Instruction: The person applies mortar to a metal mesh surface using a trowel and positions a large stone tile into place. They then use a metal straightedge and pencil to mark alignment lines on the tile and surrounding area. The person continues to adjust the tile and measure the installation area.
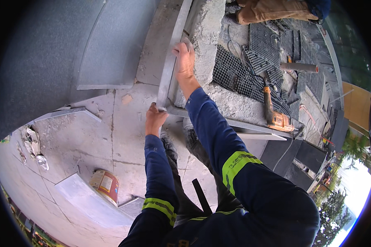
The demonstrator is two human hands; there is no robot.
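Note:
A long, narrow grey strip, which looks like stone or tile, stands along the side of a rough concrete ledge. My left hand is closed on its near end, thumb on top. Farther up, my right hand curls its fingers over the strip's edge on the side facing the ledge. Part of the strip passes behind the right fingers. An orange and black power tool lies on the ledge to the right of my right forearm.
Black plastic grid panels and a brown pipe lie beyond the ledge. Another person's tan trousers show at the top. A red and white bucket, a loose slab and crumpled foil are on the floor at left.

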